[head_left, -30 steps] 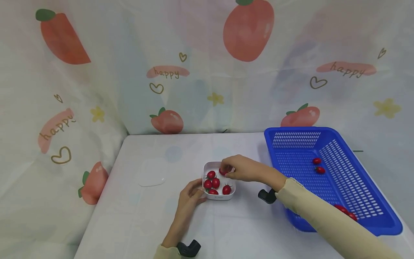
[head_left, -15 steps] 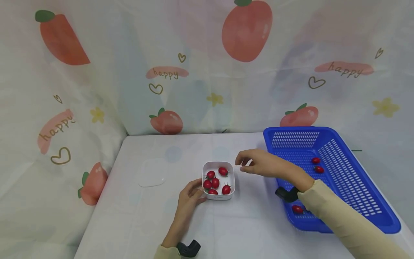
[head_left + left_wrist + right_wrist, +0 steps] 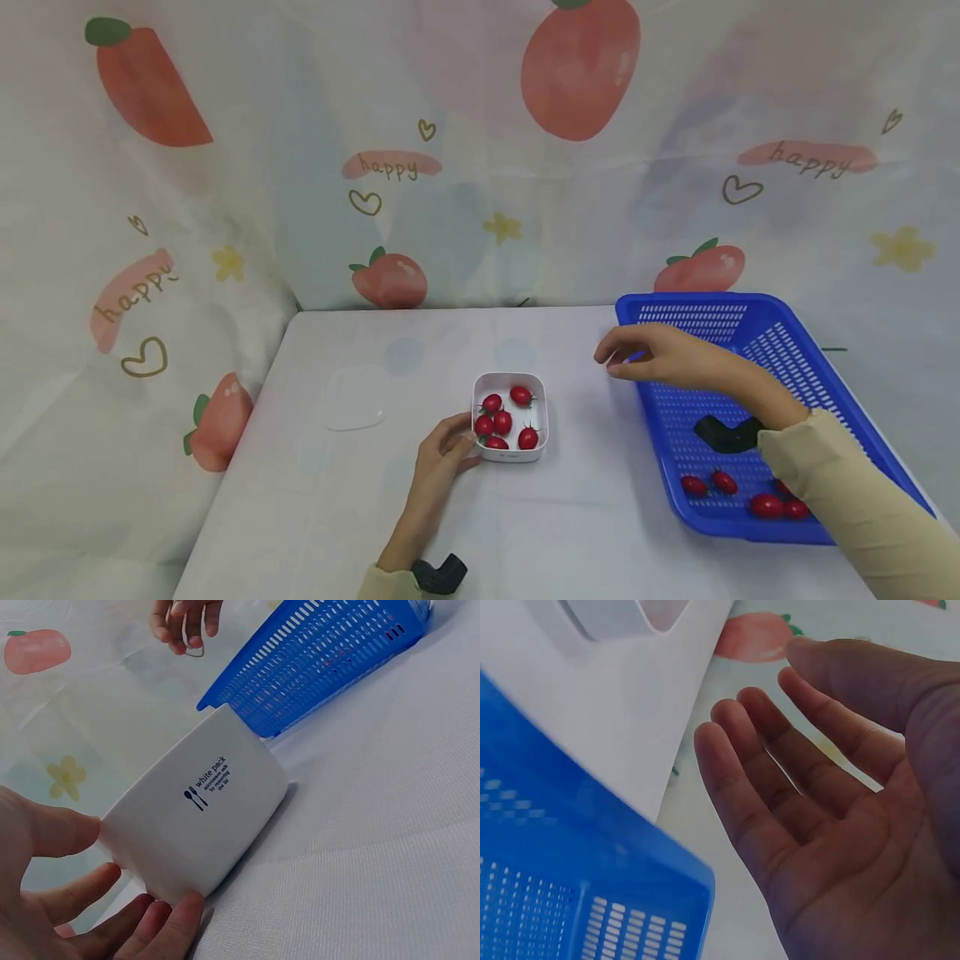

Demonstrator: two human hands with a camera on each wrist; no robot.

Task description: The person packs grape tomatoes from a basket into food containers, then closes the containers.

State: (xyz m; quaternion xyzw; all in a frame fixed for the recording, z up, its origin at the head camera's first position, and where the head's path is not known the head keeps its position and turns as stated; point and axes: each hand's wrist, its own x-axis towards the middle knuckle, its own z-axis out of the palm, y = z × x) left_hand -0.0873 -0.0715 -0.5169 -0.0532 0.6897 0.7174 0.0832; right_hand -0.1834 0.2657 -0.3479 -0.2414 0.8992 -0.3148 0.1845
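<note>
A small white plastic food box stands on the table with several cherry tomatoes inside. My left hand holds its near left corner. In the left wrist view the thumb is at the rim and the fingers lie along the lower side of the box. My right hand is raised over the left rim of the blue basket. Its fingers are loosely bent, and the right wrist view shows the palm with nothing in it. Several more cherry tomatoes lie at the basket's near end.
A clear lid lies on the white-covered table, left of the box. A printed cloth hangs behind and at the left side. My right sleeve covers part of the basket.
The right hand let go of a cherry tomato in the box, which now lies at its back right. That hand then moved right, over the basket's rim. The left hand stayed in place.
</note>
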